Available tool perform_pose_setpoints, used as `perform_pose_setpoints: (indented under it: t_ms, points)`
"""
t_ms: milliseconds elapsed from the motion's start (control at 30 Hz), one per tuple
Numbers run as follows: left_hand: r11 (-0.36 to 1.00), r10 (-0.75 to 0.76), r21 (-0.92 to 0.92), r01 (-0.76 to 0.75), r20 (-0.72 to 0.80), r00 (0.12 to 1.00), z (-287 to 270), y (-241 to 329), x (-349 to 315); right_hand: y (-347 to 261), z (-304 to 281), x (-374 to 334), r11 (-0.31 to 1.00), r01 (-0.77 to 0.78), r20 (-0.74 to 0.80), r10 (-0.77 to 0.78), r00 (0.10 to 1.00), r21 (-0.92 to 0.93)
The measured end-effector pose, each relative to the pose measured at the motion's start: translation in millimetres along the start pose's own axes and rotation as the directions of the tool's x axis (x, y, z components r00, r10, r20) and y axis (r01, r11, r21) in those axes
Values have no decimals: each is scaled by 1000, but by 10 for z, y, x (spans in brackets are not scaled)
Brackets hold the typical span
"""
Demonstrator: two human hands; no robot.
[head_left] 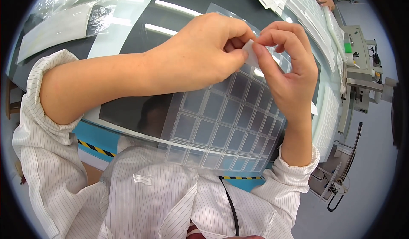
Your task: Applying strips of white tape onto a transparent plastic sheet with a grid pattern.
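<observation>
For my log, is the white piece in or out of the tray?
Out: left hand and right hand pinch the white piece above the clear tray.

Small piece (252, 56) I pinch: thin, smooth, matt; paper or plastic, I cannot tell which. Compartment tray (174, 115) before me: clear plastic, thin-walled, glossy. Dark table surface (138, 41) under my forearms: smooth, glossy, reflective. Jacket (145, 205) I wear: thin cloth, soft, creased. Packet (100, 21) to my left: transparent plastic film, crinkled, shiny. Machine (354, 34) to my right: seemingly metal, painted, smooth.
</observation>
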State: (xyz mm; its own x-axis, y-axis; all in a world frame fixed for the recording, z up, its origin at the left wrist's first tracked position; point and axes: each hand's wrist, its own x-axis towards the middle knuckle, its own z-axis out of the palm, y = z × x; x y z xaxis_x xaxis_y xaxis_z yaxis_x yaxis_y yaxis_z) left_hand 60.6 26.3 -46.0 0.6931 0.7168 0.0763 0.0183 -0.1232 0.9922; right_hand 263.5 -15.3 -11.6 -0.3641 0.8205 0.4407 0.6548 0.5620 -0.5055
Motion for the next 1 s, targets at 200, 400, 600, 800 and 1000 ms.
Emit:
perform_pose_setpoints:
  t_ms: [200, 400, 600, 800, 1000]
  points:
    - [985, 107, 131, -107, 11, 994, 23, -34, -42, 102, -239, 1, 819, -286, 154, 241, 958, 498]
    - [1000, 13, -4, -13, 21, 1000, 27, -68, -63, -31, -64, -19, 991, -101, 126, 89, 988, 88]
    - [994, 89, -60, -91, -32, 996, 81, -109, -50, -67, 4, -52, 999, -31, 80, 34, 996, -42]
    - [988, 137, 63, -140, 48, 989, 38, -92, -78, 7, -205, -68, 888, -254, 217, 181, 959, 382]
    - [782, 406, 419, -461, 218, 887, 65, -159, -121, 347, -131, -109, 891, -405, 176, 373, 911, 206]
